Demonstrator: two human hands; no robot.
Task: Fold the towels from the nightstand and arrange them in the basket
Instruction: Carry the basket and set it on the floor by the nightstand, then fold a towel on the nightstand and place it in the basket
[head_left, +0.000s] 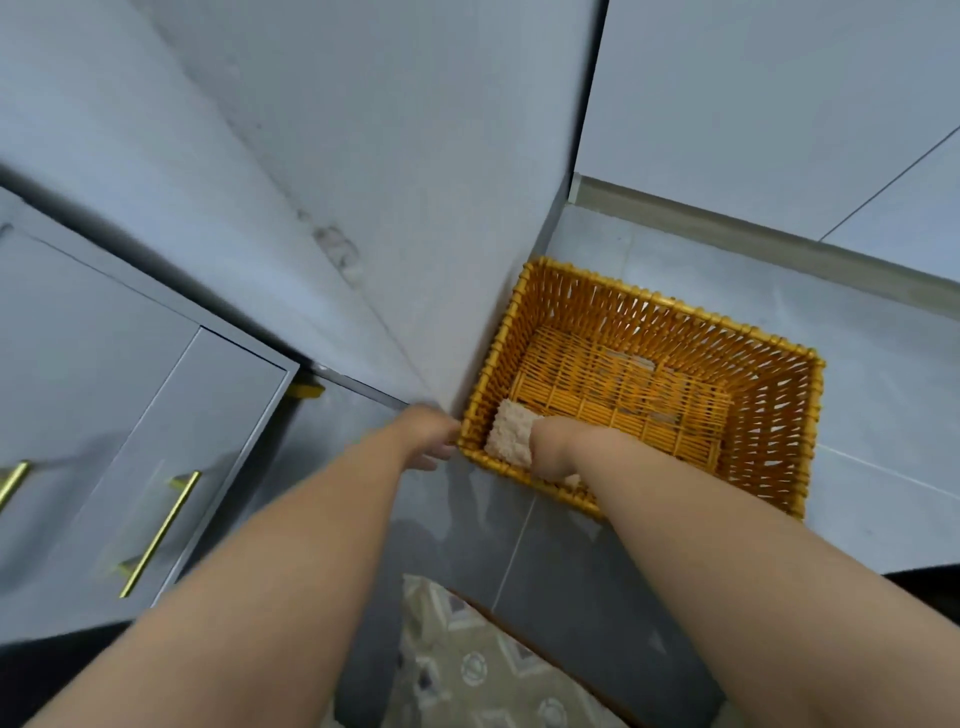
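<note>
Basket stands on the tiled floor, against the wall corner. One folded towel lies inside, in the near-left corner. Right hand reaches into the basket and touches the towel; its fingers are hidden, so the grip cannot be told. Left hand is at the basket's near-left corner with fingers curled; motion blur hides whether they clasp the rim. Cabinet stands left.

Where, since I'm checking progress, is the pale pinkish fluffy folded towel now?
Head view: the pale pinkish fluffy towel sits inside the orange wicker basket, in its near left corner beside the right hand; the left hand is outside that corner.
</note>
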